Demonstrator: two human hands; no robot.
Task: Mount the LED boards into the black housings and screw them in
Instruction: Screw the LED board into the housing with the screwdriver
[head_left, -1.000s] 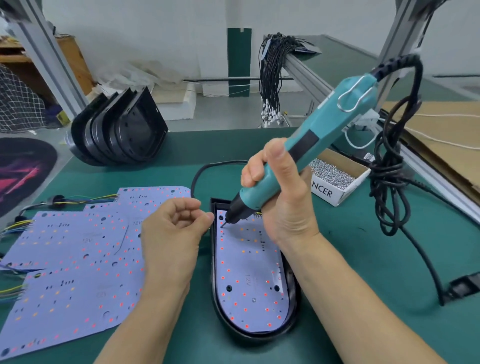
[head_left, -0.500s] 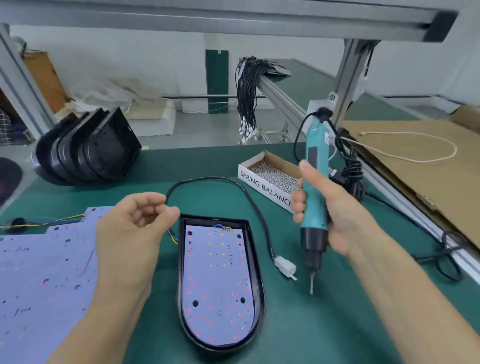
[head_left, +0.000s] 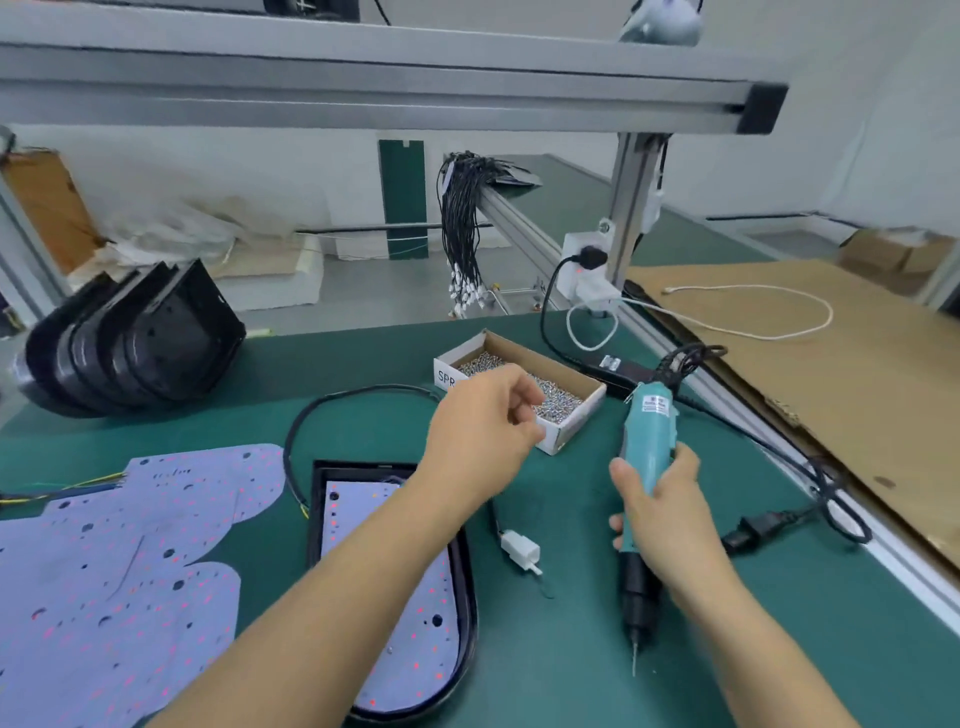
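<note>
The LED board (head_left: 384, 597) lies seated in the black housing (head_left: 467, 618) on the bench (head_left: 571, 649), just nearer the person than the screw box (head_left: 569, 418). The left hand (head_left: 480, 434), fingers loosely curled and holding nothing visible, hovers over the box's near rim, while the right hand (head_left: 667, 512), right of the box, grips the teal screwdriver (head_left: 647, 480) bit-down. Best pinch one screw only and keep the driver upright for seating.

Two hands show: the left (head_left: 480, 431) and the right (head_left: 662, 512). One screwdriver (head_left: 647, 467). One housing (head_left: 470, 613) on the desk (head_left: 597, 649) holds one LED board (head_left: 363, 509). A stack of empty housings (head_left: 135, 353) stands behind, about four; the exact count is unclear. Loose boards (head_left: 114, 566) overlap, at least two. One box (head_left: 571, 421) holds screws (head_left: 558, 400), too many to count. One white connector (head_left: 521, 548). One bundle of black cables (head_left: 462, 234).
</note>
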